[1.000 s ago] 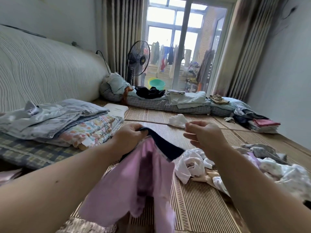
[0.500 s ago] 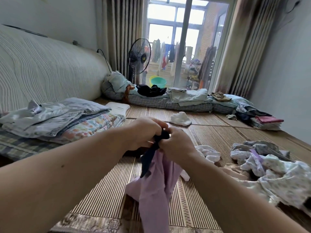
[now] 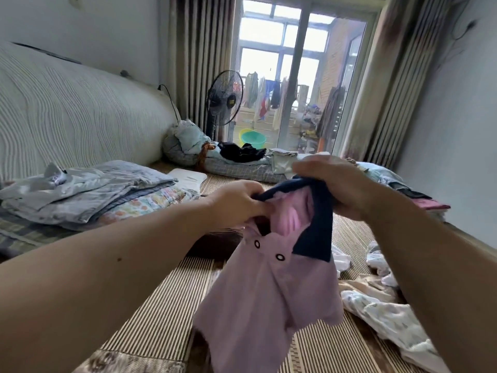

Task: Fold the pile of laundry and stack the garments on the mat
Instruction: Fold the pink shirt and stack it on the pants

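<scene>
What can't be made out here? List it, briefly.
Head view:
- Pink navy-collared shirt: hem cut off by bottom edge.
- Right hand: fingertips hidden inside the shirt's collar.
- Loose white printed laundry pile: partly behind right forearm.
- Balcony hanging clothes: too small, blurred.

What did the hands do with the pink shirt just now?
The right hand came over and took hold of the navy collar beside the left hand; then both pulled apart, opening the pink shirt. The left hand kept its hold; the loose pile and folded stack stayed put.
</scene>
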Tool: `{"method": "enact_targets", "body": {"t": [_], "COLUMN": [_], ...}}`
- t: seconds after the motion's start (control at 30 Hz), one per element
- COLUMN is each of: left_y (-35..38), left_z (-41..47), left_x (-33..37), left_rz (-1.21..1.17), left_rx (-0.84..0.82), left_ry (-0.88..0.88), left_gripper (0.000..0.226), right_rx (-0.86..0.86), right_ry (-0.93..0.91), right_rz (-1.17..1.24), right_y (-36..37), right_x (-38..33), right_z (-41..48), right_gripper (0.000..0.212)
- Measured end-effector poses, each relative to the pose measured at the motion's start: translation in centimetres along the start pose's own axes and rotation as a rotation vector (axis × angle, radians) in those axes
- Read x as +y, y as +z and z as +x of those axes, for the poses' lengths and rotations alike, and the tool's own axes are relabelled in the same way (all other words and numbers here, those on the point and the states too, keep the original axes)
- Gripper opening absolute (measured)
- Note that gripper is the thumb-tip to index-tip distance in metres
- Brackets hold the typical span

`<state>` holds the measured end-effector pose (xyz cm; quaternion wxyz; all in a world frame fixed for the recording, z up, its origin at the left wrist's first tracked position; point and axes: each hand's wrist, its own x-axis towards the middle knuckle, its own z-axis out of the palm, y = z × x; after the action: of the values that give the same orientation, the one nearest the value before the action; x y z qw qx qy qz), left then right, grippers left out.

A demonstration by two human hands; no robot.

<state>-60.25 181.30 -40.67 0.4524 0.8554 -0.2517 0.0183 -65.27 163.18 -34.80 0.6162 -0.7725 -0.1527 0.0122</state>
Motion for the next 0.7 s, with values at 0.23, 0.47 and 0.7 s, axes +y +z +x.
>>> {"method": "enact_targets", "body": {"t": [0.23,0.47,0.7], "left_y": [-2.9,-4.4,-1.0], "left_z": [1.3,-0.5,-2.7], "left_x": [-1.8,-3.3,-7.9], "left_rz": [0.128,-0.320,-0.859], "left_rx": [0.276,-0.085,-0.142], "left_ry": [0.018,-0.350,-0.657], "left_gripper": [0.028,0.030,0.025], "right_rx": [0.289,0.201,0.197], "right_ry": [0.021,0.310,0.414], "right_rz": [-0.677,-0.148,0.385], "right_y": [-3.8,-4.9,-2.3], "right_x": [1.9,5.6,10.6], "right_z": [0.3,0.1,-0.6], "right_gripper": [0.018,0.007,0.018]}}
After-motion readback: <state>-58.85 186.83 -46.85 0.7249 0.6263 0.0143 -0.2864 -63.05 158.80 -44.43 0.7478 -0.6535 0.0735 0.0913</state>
